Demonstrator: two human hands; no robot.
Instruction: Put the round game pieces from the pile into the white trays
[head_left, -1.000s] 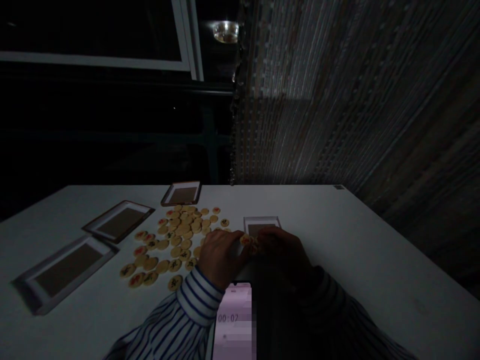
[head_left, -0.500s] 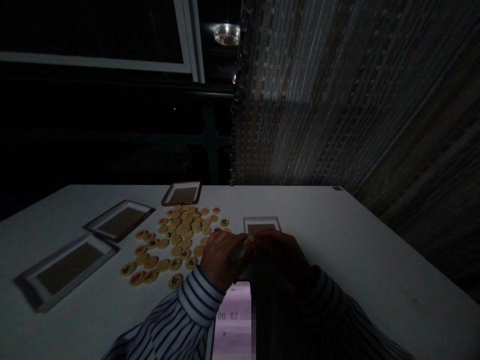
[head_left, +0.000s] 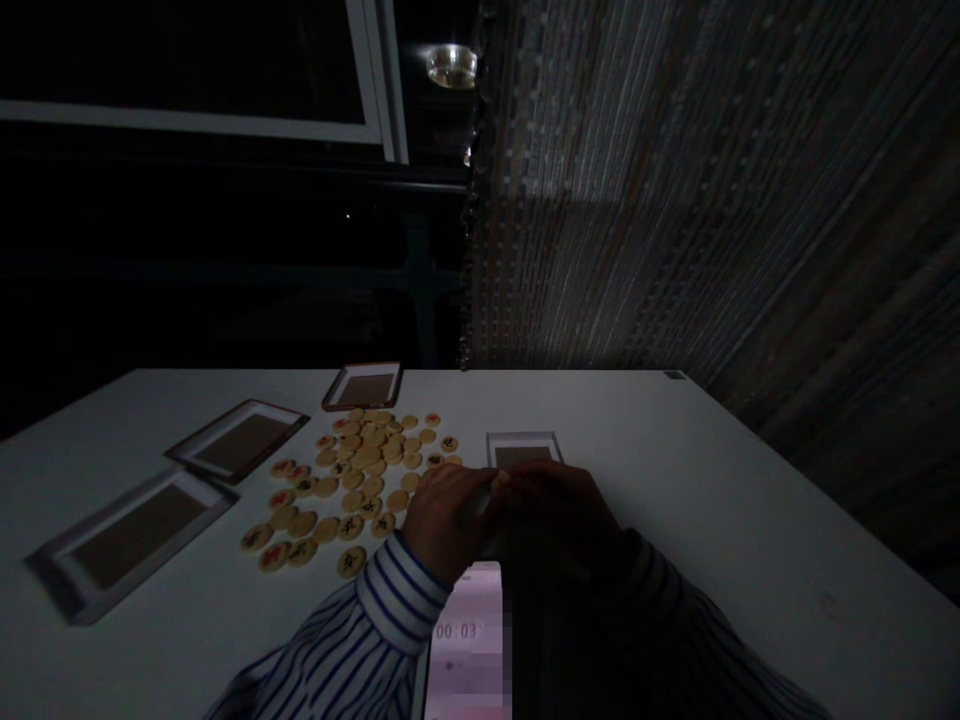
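Note:
My left hand (head_left: 451,512) and my right hand (head_left: 571,508) meet at the fingertips above the near middle of the table. Pinched between them is a small pale xiangqi piece (head_left: 501,481), mostly covered by fingers. Deep shadow darkens my right hand. Just left of my hands, round wooden xiangqi pieces (head_left: 367,457) lie scattered and partly heaped, some with black or red characters upward, others blank. Behind my hands lies a shallow white-rimmed tray (head_left: 523,437), its near part hidden by them. A phone (head_left: 465,660) with a lit timer lies below my wrists.
Along the left lie a white-rimmed shallow tray (head_left: 71,600) and a brown-edged one (head_left: 296,421). Another brown-edged tray (head_left: 398,383) sits farther back. The white table (head_left: 750,560) ends before a string curtain (head_left: 600,220) and a dark window. The room is dim.
Both hands stay almost in place. The piece between the fingertips has turned slightly and shows less of its surface. The phone timer goes from 00:02 to 00:03.

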